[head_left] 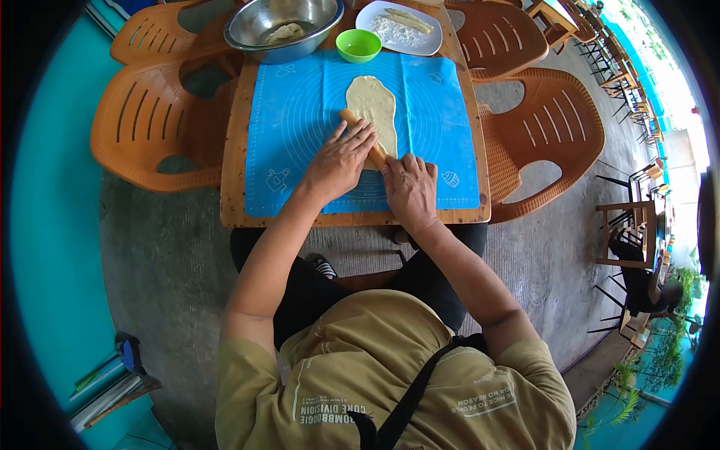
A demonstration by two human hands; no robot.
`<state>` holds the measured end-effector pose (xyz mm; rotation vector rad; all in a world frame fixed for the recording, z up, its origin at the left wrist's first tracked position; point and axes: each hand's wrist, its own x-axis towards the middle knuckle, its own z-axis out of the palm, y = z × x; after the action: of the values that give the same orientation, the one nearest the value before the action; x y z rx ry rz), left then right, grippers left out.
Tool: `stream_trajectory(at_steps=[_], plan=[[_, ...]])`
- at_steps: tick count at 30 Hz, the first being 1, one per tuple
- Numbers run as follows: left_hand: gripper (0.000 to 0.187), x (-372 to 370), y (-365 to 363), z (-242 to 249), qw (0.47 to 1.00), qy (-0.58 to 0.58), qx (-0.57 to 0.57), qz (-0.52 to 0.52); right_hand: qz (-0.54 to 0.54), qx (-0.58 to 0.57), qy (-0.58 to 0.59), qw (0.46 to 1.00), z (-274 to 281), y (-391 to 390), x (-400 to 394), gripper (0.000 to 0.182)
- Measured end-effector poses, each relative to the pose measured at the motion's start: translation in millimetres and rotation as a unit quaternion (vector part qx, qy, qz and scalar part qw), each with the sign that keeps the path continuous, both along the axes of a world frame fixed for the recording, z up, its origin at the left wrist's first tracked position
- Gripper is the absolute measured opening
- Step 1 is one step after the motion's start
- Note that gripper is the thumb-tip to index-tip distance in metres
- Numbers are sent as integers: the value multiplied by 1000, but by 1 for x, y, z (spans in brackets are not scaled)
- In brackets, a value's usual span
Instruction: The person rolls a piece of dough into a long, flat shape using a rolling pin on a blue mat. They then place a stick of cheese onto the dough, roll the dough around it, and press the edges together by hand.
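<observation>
A long, flat oval of pale dough [373,101] lies on the blue mat [289,135], stretching away from me. Across its near part rests a wooden rolling pin [349,117], slanting from upper left to lower right. My left hand [341,159] lies over the pin's middle with its fingers spread. My right hand [411,187] is at the pin's lower right end, its fingers bent and its thumb beside the pin; what the fingertips press on is partly hidden beneath them.
Beyond the mat stand a metal bowl [259,46] with dough, a green bowl [358,46] and a white plate [400,43] holding flour and dough strips. Orange chairs [555,135] flank the wooden table [234,150]. A person [643,285] is at the far right.
</observation>
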<state>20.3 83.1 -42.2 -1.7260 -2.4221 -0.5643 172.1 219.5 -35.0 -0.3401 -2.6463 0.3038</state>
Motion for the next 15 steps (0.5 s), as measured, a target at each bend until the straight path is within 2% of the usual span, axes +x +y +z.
stream_trajectory(at_steps=[4, 7, 13, 15], plan=[[46, -13, 10, -2, 1000, -1, 6, -28, -6, -4, 50, 999, 0, 1, -4, 19], [46, -22, 23, -3, 997, -34, -30, -60, -5, -17, 22, 1000, -1, 11, -5, 15], [47, -29, 50, 1, 992, -55, -84, -76, -37, -17, 46, 998, 0, 27, -4, 15], [49, -29, 56, 3, 988, -62, -120, -75, -11, -8, 68, 998, 3, 28, -2, 17]])
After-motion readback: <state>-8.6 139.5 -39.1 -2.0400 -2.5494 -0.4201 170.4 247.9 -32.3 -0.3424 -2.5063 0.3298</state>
